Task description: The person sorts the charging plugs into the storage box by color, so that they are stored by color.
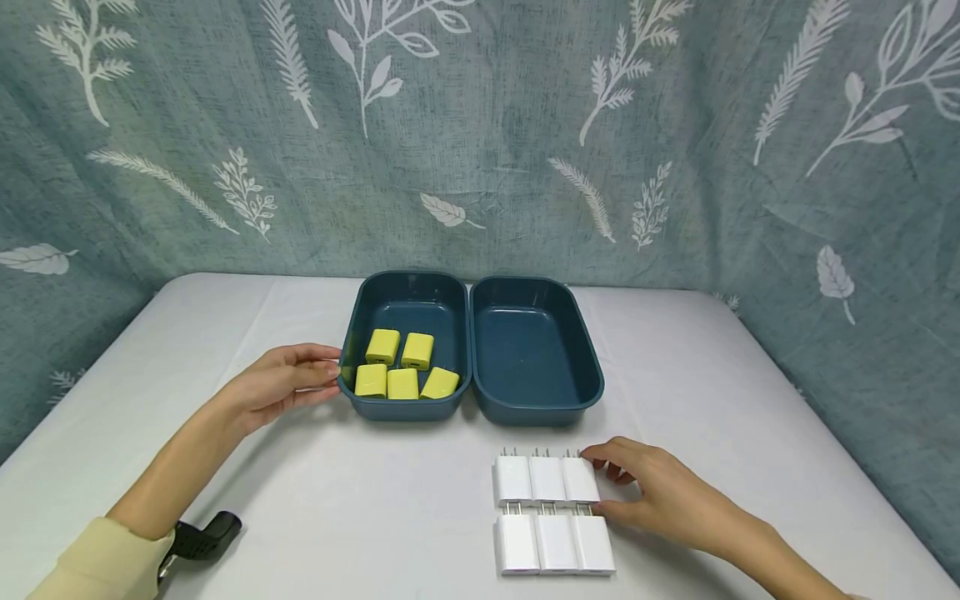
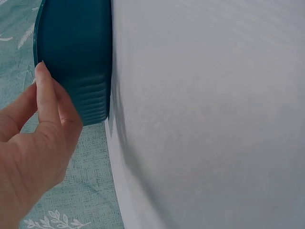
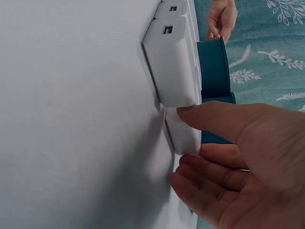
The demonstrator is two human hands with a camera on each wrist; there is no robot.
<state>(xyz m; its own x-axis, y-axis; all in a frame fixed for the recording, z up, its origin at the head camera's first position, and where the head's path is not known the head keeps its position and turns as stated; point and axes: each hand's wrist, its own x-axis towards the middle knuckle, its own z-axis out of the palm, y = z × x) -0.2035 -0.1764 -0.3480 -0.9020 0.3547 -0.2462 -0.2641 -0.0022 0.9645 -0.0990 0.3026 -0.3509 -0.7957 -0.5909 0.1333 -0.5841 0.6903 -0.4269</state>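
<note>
My left hand (image 1: 288,383) pinches the left rim of a dark blue plastic bin (image 1: 405,410), thumb and fingertips meeting at its edge in the left wrist view. Several yellow charger plugs (image 1: 402,384) lie inside this bin. In front of the bins, white charger plugs lie in two rows of three, prongs pointing away. My right hand (image 1: 663,496) grips the rightmost plug of the far row, a white charger plug (image 1: 580,480), thumb at its near end and index finger at its pronged end. The right wrist view shows that plug (image 3: 182,133) low on the table.
A second dark blue bin (image 1: 532,358), with nothing in it, stands right beside the first. The near row of white plugs (image 1: 555,543) lies just below my right hand. White cloth covers the table (image 1: 360,500); a patterned green curtain (image 1: 480,150) hangs behind.
</note>
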